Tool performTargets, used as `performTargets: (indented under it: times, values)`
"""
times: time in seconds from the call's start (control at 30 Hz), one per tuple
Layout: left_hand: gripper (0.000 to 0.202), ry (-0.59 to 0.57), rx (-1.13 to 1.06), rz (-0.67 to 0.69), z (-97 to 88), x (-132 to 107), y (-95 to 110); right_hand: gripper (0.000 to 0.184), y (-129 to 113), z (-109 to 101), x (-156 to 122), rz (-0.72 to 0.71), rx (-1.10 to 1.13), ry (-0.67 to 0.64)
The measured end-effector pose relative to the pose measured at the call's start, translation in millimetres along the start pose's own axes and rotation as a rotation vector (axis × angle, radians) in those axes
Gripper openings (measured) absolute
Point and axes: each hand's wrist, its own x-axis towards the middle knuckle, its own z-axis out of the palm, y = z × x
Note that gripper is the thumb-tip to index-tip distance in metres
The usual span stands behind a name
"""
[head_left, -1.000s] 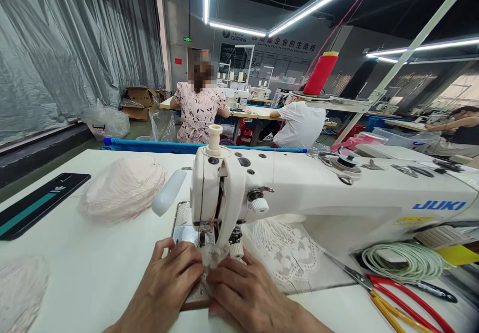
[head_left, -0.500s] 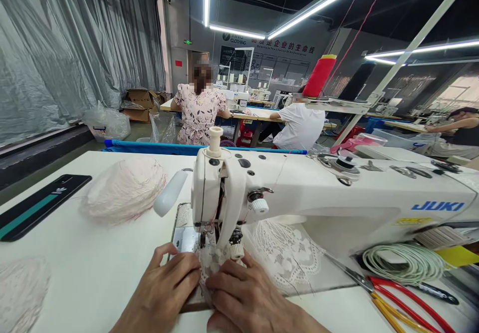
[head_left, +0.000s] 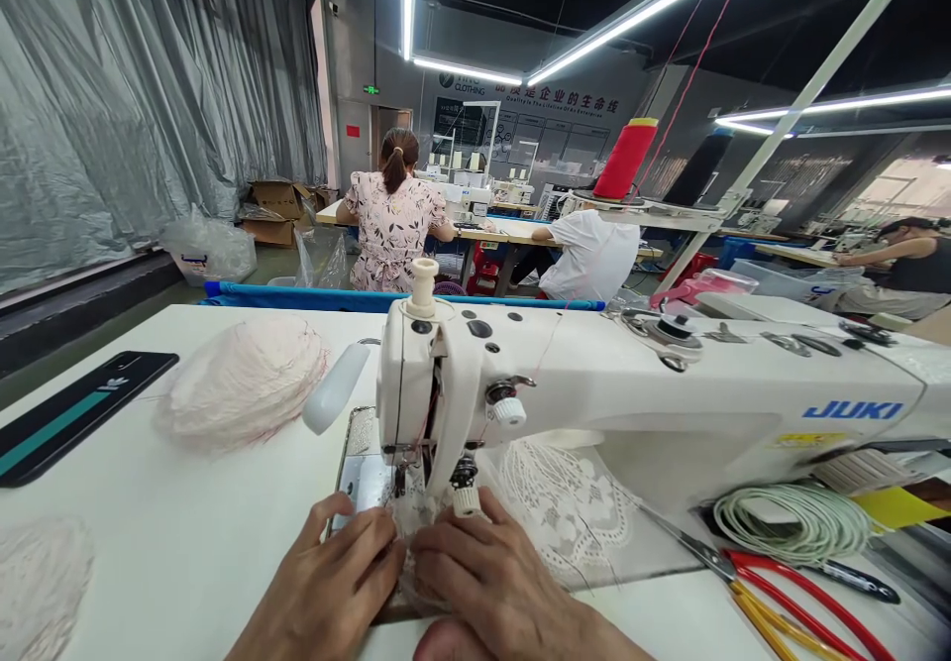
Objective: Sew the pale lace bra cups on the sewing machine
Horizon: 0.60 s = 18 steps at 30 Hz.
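Note:
A white JUKI sewing machine (head_left: 669, 393) stands across the white table (head_left: 185, 542). Both my hands press a piece of white lace fabric (head_left: 565, 502) flat at the needle plate (head_left: 364, 478). My left hand (head_left: 334, 582) lies on the left of the presser foot, fingers together on the lace. My right hand (head_left: 490, 582) rests just right of it, fingertips touching the lace below the needle. A red thread cone (head_left: 625, 158) stands behind the machine, its thread running upward.
A pile of pinkish lace pieces (head_left: 242, 379) lies at the left, another (head_left: 37, 582) at the near left corner. A dark phone (head_left: 70, 423) lies at the far left. Red-handled scissors (head_left: 788, 597) and a coiled white cord (head_left: 792, 522) lie at the right. Other people sit at tables behind.
My hands stay at the needle, with the fingers shifted slightly on the lace. The view has tilted a little.

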Motion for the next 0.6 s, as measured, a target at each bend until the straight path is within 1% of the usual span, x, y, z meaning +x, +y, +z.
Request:
performTargets:
  times: [0.07,0.13,0.2,0.3,0.43,0.53,0.6]
  values:
    - [0.041,0.0,0.031,0.014,0.2,1,0,0.057,0,1,1,0.04,-0.05,0.031]
    - [0.033,-0.03,0.04,0.003,2.3,-2,-3,0.06,1,4,1,0.068,-0.103,0.033]
    - [0.025,-0.076,0.027,-0.02,5.4,-6,-8,0.062,3,7,1,0.101,-0.141,0.007]
    - [0.026,-0.122,-0.002,-0.017,8.5,-10,-17,0.064,5,9,0,0.131,-0.16,-0.027]
    - [0.025,-0.11,0.033,0.0,8.2,-6,-23,0.064,6,7,1,0.142,-0.175,-0.065]
    - [0.025,-0.098,0.044,-0.011,6.5,-3,-22,0.062,6,4,1,0.133,-0.2,-0.118]
    - [0.025,-0.1,0.049,-0.013,5.9,-2,-20,0.062,6,4,0,0.114,-0.215,-0.115]
